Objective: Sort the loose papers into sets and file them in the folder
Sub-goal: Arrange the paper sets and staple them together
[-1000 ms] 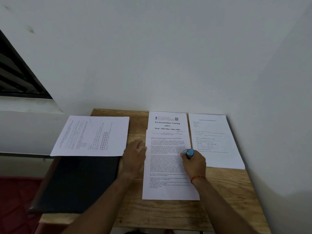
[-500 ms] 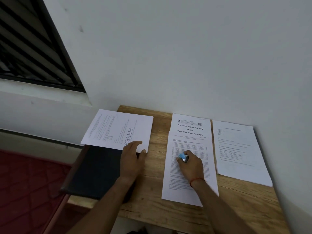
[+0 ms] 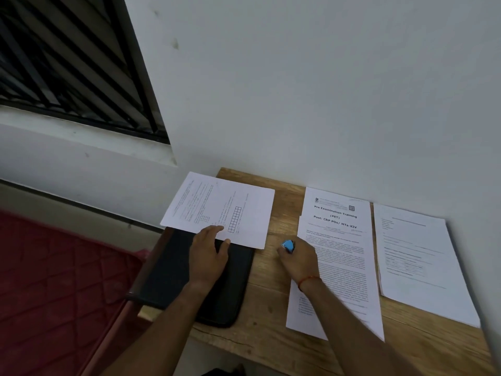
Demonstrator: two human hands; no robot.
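Observation:
A black folder (image 3: 173, 278) lies closed at the table's left edge. A printed sheet with a small grid (image 3: 244, 210) lies sideways across the folder's far end. My left hand (image 3: 208, 256) rests on the folder, its fingertips and thumb at that sheet's near edge. In the middle, a text page (image 3: 344, 270) overlaps a page headed "Pre Examination Training" (image 3: 336, 207). My right hand (image 3: 298, 259) grips a small blue stapler (image 3: 288, 245) beside the text page's left edge. A third paper pile (image 3: 417, 256) lies at the right.
The wooden table (image 3: 271, 316) stands against a white wall (image 3: 298, 90). A barred window (image 3: 67, 63) is at the upper left. A red quilted mat (image 3: 54, 294) lies below the table's left side.
The view swung left. My left hand moved from the middle page's edge onto the folder and the grid sheet. My right hand slid left off the text page, still holding the stapler.

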